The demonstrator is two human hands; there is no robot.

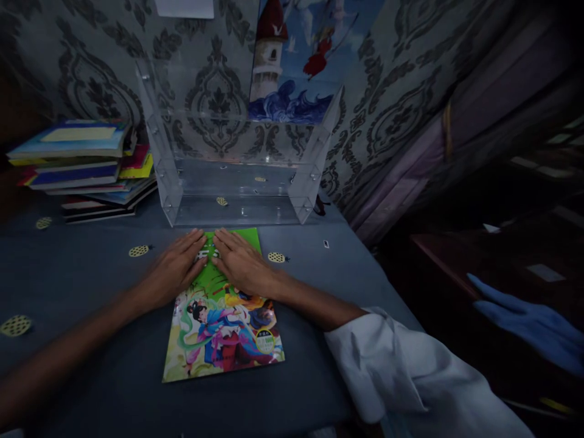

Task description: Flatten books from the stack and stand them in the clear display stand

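A closed picture book (pixel 223 331) with a green top and colourful cartoon figures lies on the dark blue-grey tabletop (pixel 104 365). My left hand (pixel 176 267) rests flat over the upper left edge of its cover, fingers stretched forward. On the upper right part of the cover lies my right hand (pixel 241 261), palm down and fingers extended. Both hands partly hide the title. Just beyond the book stands a clear acrylic rack (pixel 237 210), with bare shelves.
A stack of books (pixel 91 164) sits at the back left beside the rack. Behind is a patterned wall with a castle picture (pixel 292 67). A purple curtain (pixel 410 164) hangs past the table's right edge. A blue glove (pixel 529 319) shows at the far right.
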